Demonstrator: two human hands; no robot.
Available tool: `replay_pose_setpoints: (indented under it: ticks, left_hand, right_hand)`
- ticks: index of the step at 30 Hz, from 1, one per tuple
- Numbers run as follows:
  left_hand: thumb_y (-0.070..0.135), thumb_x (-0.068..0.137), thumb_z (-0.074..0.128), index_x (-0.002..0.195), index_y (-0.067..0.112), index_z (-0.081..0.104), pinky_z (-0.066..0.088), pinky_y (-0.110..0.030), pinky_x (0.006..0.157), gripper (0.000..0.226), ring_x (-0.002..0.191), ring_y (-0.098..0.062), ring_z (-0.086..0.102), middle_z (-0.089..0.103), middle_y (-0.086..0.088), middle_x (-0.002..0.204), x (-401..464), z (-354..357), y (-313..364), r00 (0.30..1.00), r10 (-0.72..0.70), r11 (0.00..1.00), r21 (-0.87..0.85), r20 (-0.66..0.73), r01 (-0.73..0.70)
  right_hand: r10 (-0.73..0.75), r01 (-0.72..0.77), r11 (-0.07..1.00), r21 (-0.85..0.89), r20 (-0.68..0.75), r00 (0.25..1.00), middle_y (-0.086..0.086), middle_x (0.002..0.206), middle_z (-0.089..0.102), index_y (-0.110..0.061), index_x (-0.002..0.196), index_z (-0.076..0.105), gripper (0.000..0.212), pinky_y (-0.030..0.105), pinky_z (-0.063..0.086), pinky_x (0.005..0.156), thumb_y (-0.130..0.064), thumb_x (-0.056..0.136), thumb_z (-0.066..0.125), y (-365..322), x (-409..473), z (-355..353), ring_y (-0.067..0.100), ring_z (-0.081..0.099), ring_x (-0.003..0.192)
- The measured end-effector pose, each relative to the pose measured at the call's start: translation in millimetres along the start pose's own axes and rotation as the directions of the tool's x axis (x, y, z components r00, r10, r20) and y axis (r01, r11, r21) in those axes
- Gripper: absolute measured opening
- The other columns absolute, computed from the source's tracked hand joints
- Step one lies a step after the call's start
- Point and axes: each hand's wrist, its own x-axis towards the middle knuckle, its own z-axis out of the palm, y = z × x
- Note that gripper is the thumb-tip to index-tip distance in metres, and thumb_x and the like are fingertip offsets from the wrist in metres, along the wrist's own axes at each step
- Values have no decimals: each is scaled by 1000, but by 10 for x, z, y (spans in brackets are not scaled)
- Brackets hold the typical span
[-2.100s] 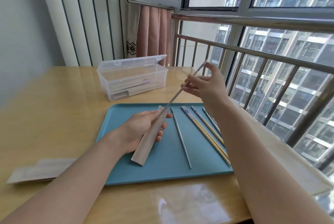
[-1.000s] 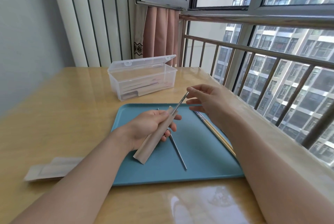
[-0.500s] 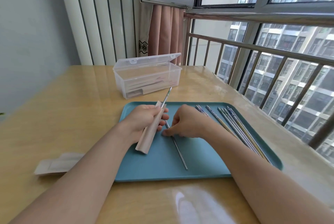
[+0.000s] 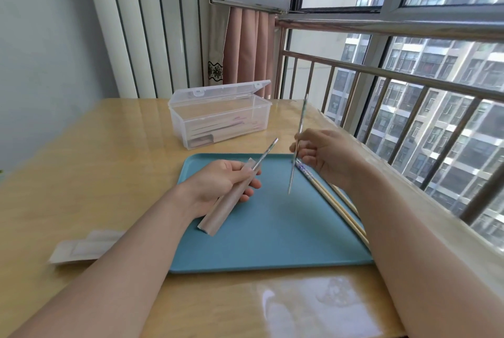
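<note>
Left hand (image 4: 218,185) at centre frame grips paper sleeve (image 4: 218,215), with metal chopstick (image 4: 267,152) poking out of its top. Right hand (image 4: 327,157), right of centre, pinches second chopstick (image 4: 301,122), near upright, lower tip above blue tray (image 4: 272,242). Wooden chopsticks (image 4: 335,209) lie along tray's right side. Clear box (image 4: 218,116) upper centre, flat wrapper (image 4: 81,247) lower left, both on desk (image 4: 109,146).

right hand (image 4: 330,157) lifted the loose chopstick (image 4: 301,124) off the tray (image 4: 267,228) — held upright
</note>
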Motion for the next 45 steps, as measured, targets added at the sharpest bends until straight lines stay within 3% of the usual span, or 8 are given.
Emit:
replay_pose_setpoints:
  ticks: [6, 19, 24, 28, 31, 33, 38, 45]
  left_hand:
    - [18, 100, 59, 122, 7, 67, 53, -20, 65, 27, 68, -10, 62, 74, -6, 97, -57, 35, 2, 977, 5, 999, 46, 213, -15]
    - [18, 100, 57, 127, 5, 63, 52, -20, 65, 30, 68, -8, 61, 74, -7, 105, -42, 53, -5, 965, 34, 997, 62, 261, -52]
    - [18, 99, 57, 126, 5, 63, 53, -20, 63, 31, 68, -9, 61, 74, -6, 102, -46, 57, -4, 970, 41, 999, 4, 238, -44]
    - [16, 100, 56, 126, 5, 63, 53, -20, 62, 29, 67, -9, 61, 74, -6, 100, -44, 73, 0, 973, 47, 999, -26, 225, -43]
    - [16, 100, 56, 126, 5, 63, 53, -20, 62, 29, 65, -9, 60, 74, -5, 97, -42, 77, -4, 978, 52, 998, -29, 204, -47]
    - [16, 100, 56, 126, 6, 63, 53, -20, 63, 29, 65, -9, 60, 73, -5, 97, -40, 78, -6, 978, 51, 999, -27, 203, -47]
    - [16, 100, 56, 126, 7, 64, 53, -19, 62, 28, 65, -9, 59, 74, -5, 96, -38, 84, 0, 978, 56, 998, -29, 202, -51]
    - [15, 100, 56, 126, 6, 63, 53, -19, 63, 29, 65, -9, 59, 73, -6, 98, -36, 73, 1, 978, 54, 998, -33, 202, -48]
  right_hand:
    - [-163, 198, 959, 201, -179, 970, 21, 81, 70, -3, 91, 56, 9, 19, 58, 56, 0, 99, 56, 16, 49, -20, 14, 65, 53]
    - [-163, 163, 987, -12, -183, 970, 15, 85, 75, -10, 91, 57, 10, 20, 38, 48, -3, 96, 59, 94, 121, -50, 12, 48, 56]
    - [-117, 108, 992, -57, -177, 977, 11, 85, 72, -10, 87, 66, 10, 20, 41, 52, 0, 90, 65, 128, 141, -37, 11, 49, 63]
    - [-135, 128, 989, -74, -98, 986, 12, 81, 71, -13, 121, 57, 42, 24, 45, 56, 8, 85, 67, 199, 126, 90, 11, 59, 60]
    - [-192, 181, 969, -169, -54, 980, 12, 74, 73, -26, 151, 28, 92, 27, 50, 57, 10, 79, 74, 266, 154, 136, 18, 67, 66]
    - [-203, 195, 969, -153, -38, 978, 15, 74, 72, -29, 156, 16, 106, 28, 52, 57, 12, 78, 75, 271, 152, 143, 23, 68, 70]
    - [-209, 204, 974, -96, -44, 977, 17, 74, 72, -35, 158, 7, 115, 27, 55, 56, 16, 78, 72, 252, 122, 139, 25, 67, 68]
    - [-206, 193, 972, -137, -92, 974, 20, 84, 73, -34, 149, 28, 93, 31, 55, 56, 6, 80, 76, 251, 162, 105, 23, 68, 63]
